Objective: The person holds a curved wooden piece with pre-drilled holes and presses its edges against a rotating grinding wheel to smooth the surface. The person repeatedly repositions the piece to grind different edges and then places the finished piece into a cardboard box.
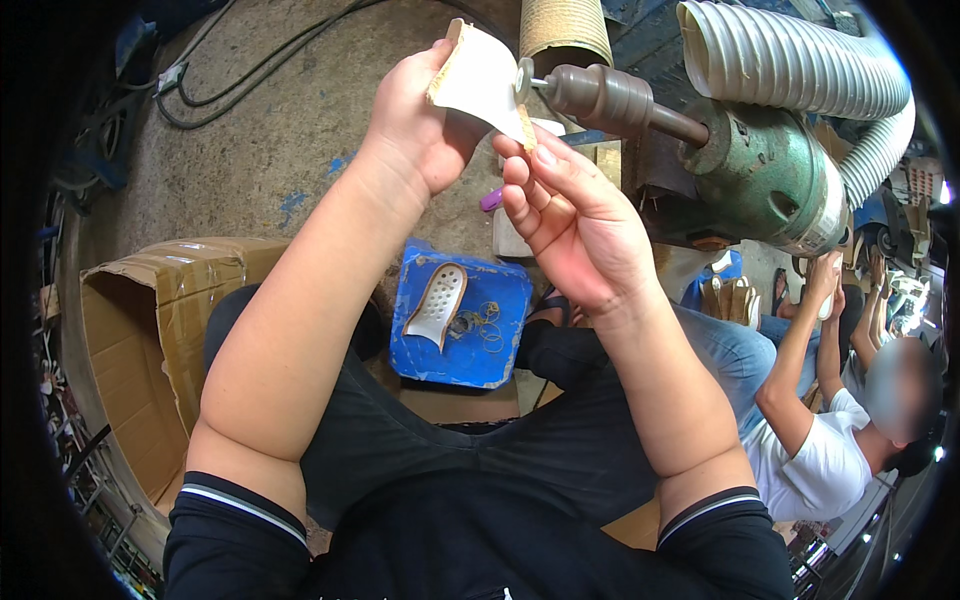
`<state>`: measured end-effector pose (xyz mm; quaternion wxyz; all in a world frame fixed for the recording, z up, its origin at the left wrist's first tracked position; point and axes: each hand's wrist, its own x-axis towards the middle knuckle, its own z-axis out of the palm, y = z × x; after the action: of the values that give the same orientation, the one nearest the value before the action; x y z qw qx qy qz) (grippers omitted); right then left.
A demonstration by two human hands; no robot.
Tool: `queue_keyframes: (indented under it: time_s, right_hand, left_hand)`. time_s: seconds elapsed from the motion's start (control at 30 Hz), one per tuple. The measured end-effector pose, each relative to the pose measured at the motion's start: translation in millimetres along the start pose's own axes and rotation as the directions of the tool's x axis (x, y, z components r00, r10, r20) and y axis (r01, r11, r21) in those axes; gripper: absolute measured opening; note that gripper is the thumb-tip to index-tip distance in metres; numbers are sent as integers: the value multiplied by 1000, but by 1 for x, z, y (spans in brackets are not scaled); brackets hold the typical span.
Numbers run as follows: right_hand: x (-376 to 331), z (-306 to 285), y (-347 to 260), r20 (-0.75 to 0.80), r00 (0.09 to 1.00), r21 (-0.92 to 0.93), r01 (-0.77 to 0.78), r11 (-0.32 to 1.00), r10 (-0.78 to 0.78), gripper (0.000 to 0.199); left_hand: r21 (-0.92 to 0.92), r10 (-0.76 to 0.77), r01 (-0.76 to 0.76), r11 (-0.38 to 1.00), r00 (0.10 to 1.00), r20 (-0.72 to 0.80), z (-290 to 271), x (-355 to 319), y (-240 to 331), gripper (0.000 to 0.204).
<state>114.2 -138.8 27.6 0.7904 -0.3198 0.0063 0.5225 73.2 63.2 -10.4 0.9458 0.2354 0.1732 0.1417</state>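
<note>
A curved white shell with a rough tan edge point(482, 75) is held up between my two hands. My left hand point(415, 120) wraps round its left side, fingers hidden behind it. Fingers of my right hand point(575, 205) pinch its lower right corner. A small round grinding wheel point(523, 80) on a spindle meets or nearly meets the shell's right side; I cannot tell whether they touch. The spindle's brown chuck point(598, 98) extends from a green motor point(765, 180).
Below my hands, a blue stool point(460, 365) bears a perforated white shell point(438, 303) and several thin rings point(488, 328). An open cardboard box point(215, 275) stands left. A ribbed grey hose point(790, 60) runs above the motor. Another person point(815, 460) works at right. Black cable point(270, 70) crosses the floor.
</note>
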Motion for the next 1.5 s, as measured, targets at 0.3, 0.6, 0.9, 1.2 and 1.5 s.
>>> queue_keyframes:
  time_s: [0.3, 0.6, 0.9, 1.2, 1.5]
  right_hand:
    - [8, 1, 0, -34, 999, -5, 17, 1000, -17, 32]
    - [16, 4, 2, -88, 994, 5, 59, 998, -58, 33]
    - [23, 3, 2, -106, 993, 14, 57, 998, -55, 27]
    - [31, 2, 4, -101, 993, 31, 64, 997, -60, 22]
    - [37, -5, 8, -102, 993, 46, 62, 997, -57, 23]
  left_hand:
    - [-30, -25, 27, 999, 996, 86, -11, 13, 7, 32]
    - [25, 16, -17, 1000, 999, 38, -6, 20, 6, 33]
    - [54, 48, -42, 998, 993, -107, -2, 25, 4, 32]
    - [27, 61, -57, 998, 988, -141, -2, 30, 4, 31]
    - [6, 72, -72, 997, 989, -129, -17, 42, 3, 28]
